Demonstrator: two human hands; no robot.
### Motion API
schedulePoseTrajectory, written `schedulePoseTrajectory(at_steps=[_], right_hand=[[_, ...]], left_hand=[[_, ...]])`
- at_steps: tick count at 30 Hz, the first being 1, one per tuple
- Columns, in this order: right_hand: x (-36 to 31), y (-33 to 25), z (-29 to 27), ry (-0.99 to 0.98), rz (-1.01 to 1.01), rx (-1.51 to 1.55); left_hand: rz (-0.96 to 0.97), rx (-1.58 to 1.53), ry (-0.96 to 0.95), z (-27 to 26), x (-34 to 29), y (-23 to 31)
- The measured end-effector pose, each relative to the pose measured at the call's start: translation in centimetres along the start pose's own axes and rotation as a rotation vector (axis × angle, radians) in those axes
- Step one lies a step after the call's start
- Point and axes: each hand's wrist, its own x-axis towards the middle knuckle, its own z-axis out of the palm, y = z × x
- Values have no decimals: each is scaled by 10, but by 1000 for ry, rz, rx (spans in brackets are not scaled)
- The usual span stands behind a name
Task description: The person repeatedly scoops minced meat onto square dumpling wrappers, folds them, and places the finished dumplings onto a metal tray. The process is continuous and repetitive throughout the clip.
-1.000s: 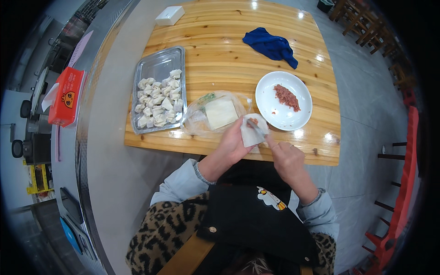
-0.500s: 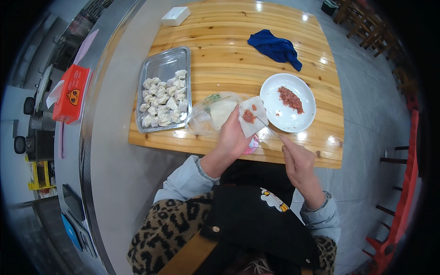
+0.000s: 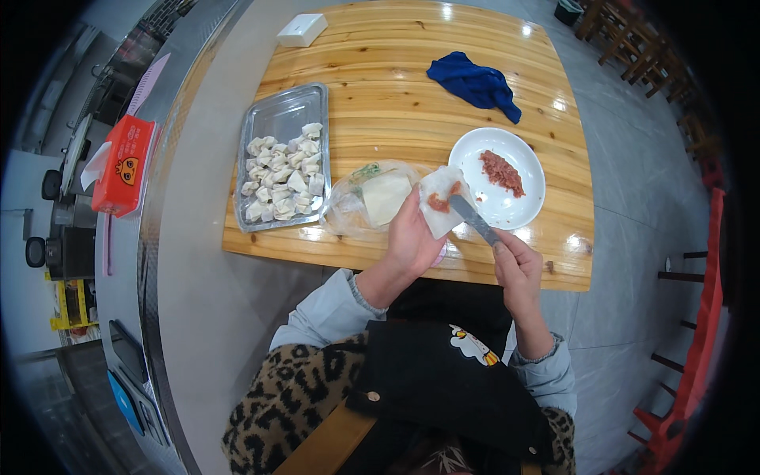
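Note:
On the fingers and palm of my left hand (image 3: 404, 241) rests a thin white wonton wrapper (image 3: 439, 224), its thumb along the near-left edge. Two smears of pink minced meat (image 3: 438, 203) lie on the wrapper. My right hand (image 3: 518, 269) is closed round the end of a flat metal spreader (image 3: 475, 220), whose tip touches the meat. Just beyond, a white plate (image 3: 471, 162) holds a mound of minced meat (image 3: 503, 172). Left of my left hand, a stack of wrappers (image 3: 385, 199) lies on a clear plastic bag (image 3: 344, 207).
At the table's left, a clear tray (image 3: 273, 103) holds several folded wontons (image 3: 281, 176). A blue cloth (image 3: 475, 81) lies toward the back, and a white box (image 3: 302, 30) stands at the far left corner. A red tissue pack (image 3: 127, 166) sits on the metal counter.
My left hand and the wrapper have shifted a little right, showing more of the stack. The spreader has turned from edge-on to its broad face, and the meat pieces on the wrapper have shifted.

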Motion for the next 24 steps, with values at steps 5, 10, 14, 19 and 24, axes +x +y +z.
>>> schedulePoseTrajectory(at_steps=[5, 10, 14, 19, 24], right_hand=[[8, 2, 9, -71, 87, -13], [1, -3, -3, -21, 32, -179], [1, 0, -3, 99, -416, -526], [13, 14, 9, 155, -911, -1161], [5, 3, 5, 56, -918, -1445]], left_hand=[[-47, -48, -42, -2, 1, -3], [-12, -35, -33, -5, 4, 1], [-15, -69, -49, -5, 5, 1], [-76, -86, -49, -5, 3, -3], [-69, -50, -75, -9, 3, 0]])
